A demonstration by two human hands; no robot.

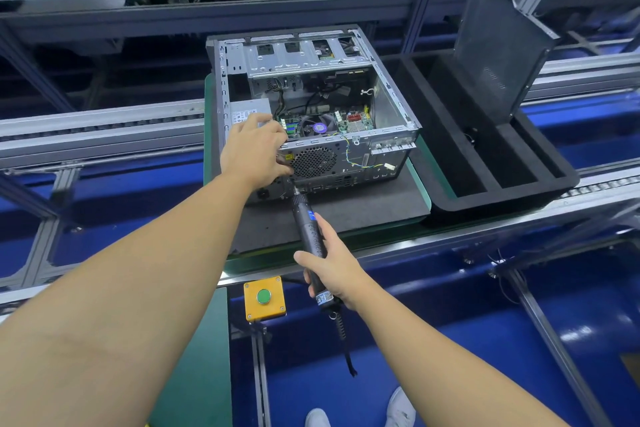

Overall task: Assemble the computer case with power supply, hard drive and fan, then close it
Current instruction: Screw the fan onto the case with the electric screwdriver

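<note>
The open computer case (391,97) lies on its side on a dark mat, its rear panel facing me. The power supply (247,113) sits inside at the left, and the round fan grille (313,161) shows on the rear panel. My left hand (254,152) rests over the case's rear top edge by the power supply, fingers curled on the rim. My right hand (334,267) grips a black electric screwdriver (308,229), whose tip touches the rear panel just left of and below the grille. The dark side panel (498,48) leans upright at the right.
A black foam tray (502,184) with long slots holds the side panel, right of the case. A yellow box with a green button (264,296) hangs on the bench's front edge. Aluminium conveyor rails run left and right. The screwdriver's cord dangles below my right hand.
</note>
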